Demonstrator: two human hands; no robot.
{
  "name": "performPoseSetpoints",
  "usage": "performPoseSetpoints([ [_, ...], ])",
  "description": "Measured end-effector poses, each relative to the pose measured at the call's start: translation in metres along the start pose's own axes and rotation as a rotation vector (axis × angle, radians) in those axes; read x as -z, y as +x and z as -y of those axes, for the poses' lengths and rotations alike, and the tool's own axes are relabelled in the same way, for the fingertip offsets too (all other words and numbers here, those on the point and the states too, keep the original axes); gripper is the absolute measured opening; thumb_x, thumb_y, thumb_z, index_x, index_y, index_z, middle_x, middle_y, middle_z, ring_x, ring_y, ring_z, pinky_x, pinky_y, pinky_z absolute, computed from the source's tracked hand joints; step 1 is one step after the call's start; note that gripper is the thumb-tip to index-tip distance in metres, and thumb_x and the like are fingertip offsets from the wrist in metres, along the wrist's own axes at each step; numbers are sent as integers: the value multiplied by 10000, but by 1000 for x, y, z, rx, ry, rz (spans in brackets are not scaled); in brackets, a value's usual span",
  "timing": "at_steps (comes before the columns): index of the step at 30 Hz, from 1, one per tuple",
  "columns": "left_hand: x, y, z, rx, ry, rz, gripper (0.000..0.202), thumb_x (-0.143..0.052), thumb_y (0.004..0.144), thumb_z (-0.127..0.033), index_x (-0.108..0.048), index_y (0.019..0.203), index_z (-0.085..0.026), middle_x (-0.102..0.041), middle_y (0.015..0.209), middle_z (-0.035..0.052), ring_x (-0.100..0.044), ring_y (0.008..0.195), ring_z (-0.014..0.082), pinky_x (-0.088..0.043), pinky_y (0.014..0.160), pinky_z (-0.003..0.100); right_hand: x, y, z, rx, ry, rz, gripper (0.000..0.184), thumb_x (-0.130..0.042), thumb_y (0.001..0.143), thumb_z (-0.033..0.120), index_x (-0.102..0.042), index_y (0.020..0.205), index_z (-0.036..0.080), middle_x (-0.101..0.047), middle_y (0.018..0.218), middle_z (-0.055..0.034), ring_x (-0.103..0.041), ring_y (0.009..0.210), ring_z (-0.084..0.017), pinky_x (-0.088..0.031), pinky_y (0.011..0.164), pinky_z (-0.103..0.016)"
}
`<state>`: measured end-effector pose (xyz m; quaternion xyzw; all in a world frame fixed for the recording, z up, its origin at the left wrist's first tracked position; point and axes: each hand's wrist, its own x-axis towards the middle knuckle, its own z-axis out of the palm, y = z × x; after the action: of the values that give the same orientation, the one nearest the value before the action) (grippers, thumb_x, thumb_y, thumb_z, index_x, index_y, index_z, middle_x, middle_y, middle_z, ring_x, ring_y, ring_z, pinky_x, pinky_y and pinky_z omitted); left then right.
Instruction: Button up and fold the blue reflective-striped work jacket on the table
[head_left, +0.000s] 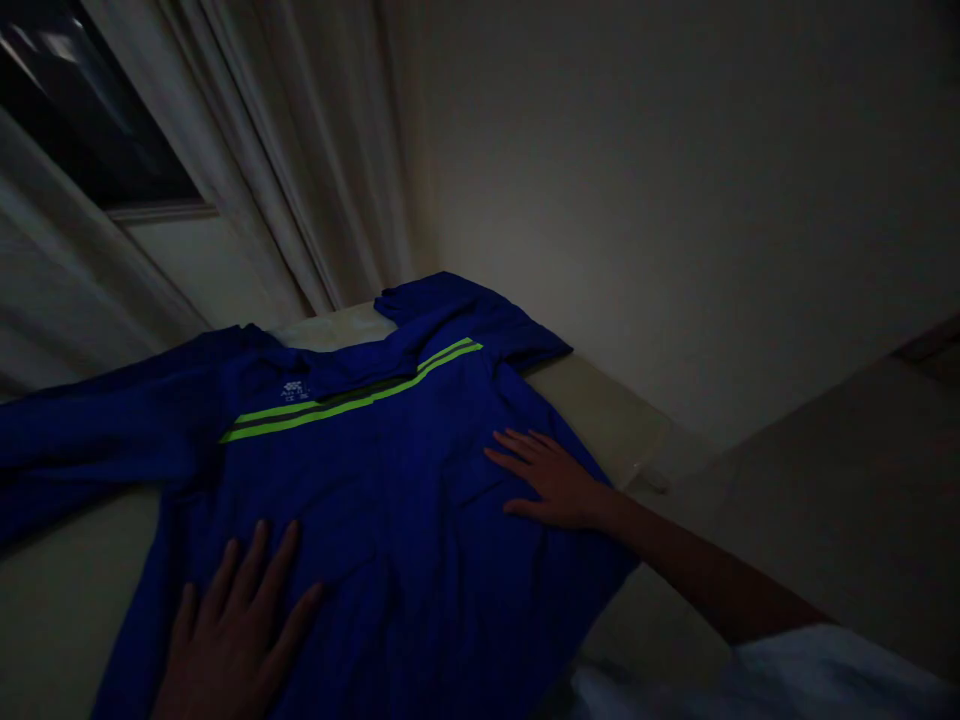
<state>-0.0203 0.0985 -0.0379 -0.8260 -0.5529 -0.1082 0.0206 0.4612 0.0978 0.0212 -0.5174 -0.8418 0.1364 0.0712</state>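
A dark blue work jacket (405, 470) lies spread over a pale table, front side up. Across its chest runs a bright green and grey stripe, with a small white print above it. My left hand (232, 630) rests on the lower part of the jacket at bottom left, fingers spread. On the jacket's other side my right hand (551, 480) lies flat, its fingers stretched toward the middle. Neither hand grips the cloth. One sleeve reaches out to the left edge of the view; the other is folded near the collar at the back. The hem passes below the frame.
The table (615, 415) shows its corner to the right of the jacket. Behind it hang pale curtains (300, 150) beside a dark window (90, 110). A plain wall (675, 180) stands at the back right, above the floor (810, 500). The room is dim.
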Motion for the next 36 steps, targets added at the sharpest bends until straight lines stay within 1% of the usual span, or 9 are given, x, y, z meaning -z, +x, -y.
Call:
performPoseSetpoints([
  [4, 33, -11, -3, -23, -19, 89, 743, -391, 1010, -620, -292, 1674, -300, -377, 1702, 87, -373, 1549, 360, -293, 1239, 661, 16, -9, 3, -11, -23, -35, 911, -550, 948, 777, -257, 1691, 340, -241, 1754, -71, -232, 1615, -346, -210, 1300, -595],
  [8, 51, -37, -5, -92, 44, 26, 798, -467, 978, -658, -247, 1681, -352, -286, 1743, 51, -320, 1575, 357, -215, 1276, 644, 11, -21, 28, 45, -54, -62, 958, -588, 923, 778, -194, 1699, 377, -210, 1761, -48, -224, 1613, -376, -206, 1296, -627],
  [12, 44, -65, -22, -3, 70, -11, 795, -438, 996, -621, -214, 1693, -311, -251, 1754, 93, -296, 1579, 389, -266, 1243, 671, -14, -33, 39, 28, -80, -47, 908, -588, 948, 735, -208, 1695, 385, -224, 1755, -62, -284, 1592, -384, -256, 1274, -641],
  [16, 43, -88, -18, 77, 30, -30, 765, -399, 1010, -609, -228, 1689, -301, -282, 1742, 103, -327, 1568, 386, -309, 1232, 661, -12, -39, 32, 9, -86, -34, 926, -593, 942, 733, -172, 1699, 405, -243, 1750, -46, -318, 1579, -378, -289, 1268, -633],
  [20, 45, -126, -9, 106, -25, -43, 762, -422, 1016, -537, -166, 1698, -314, -319, 1730, 87, -246, 1600, 383, -318, 1228, 676, -4, -55, 14, -175, -180, -216, 904, -549, 961, 712, -144, 1706, 400, -232, 1752, -32, -282, 1588, -404, -250, 1271, -672],
  [23, 43, -149, -15, 132, -51, -47, 759, -423, 1019, -440, -126, 1704, -309, -327, 1726, 89, -212, 1610, 381, -368, 1199, 683, -16, -70, -4, -291, -246, -292, 828, -512, 979, 690, -220, 1696, 398, -279, 1739, -46, -296, 1577, -429, -268, 1244, -709],
  [26, 41, -159, -24, 118, -63, -81, 783, -442, 1002, -418, -115, 1706, -313, -292, 1740, 87, -217, 1608, 390, -388, 1185, 680, -32, -80, -17, -303, -239, -277, 779, -483, 1001, 663, -267, 1689, 369, -348, 1714, -70, -356, 1557, -399, -342, 1228, -667],
  [31, 40, -166, -25, -36, 44, -95, 908, -580, 918, -583, -172, 1695, -349, -269, 1748, 94, -294, 1571, 436, -350, 1189, 689, -46, -93, -18, -317, -224, -323, 718, -397, 1051, 616, -288, 1688, 302, -329, 1722, -102, -324, 1582, -352, -345, 1244, -621],
  [36, 30, -168, -27, -58, 47, -157, 924, -599, 896, -581, -172, 1690, -378, -325, 1726, 92, -368, 1532, 448, -370, 1173, 673, -27, -95, -15, -319, -190, -263, 759, -446, 1002, 712, -445, 1620, 272, -399, 1686, -125, -376, 1554, -372, -360, 1232, -618],
])
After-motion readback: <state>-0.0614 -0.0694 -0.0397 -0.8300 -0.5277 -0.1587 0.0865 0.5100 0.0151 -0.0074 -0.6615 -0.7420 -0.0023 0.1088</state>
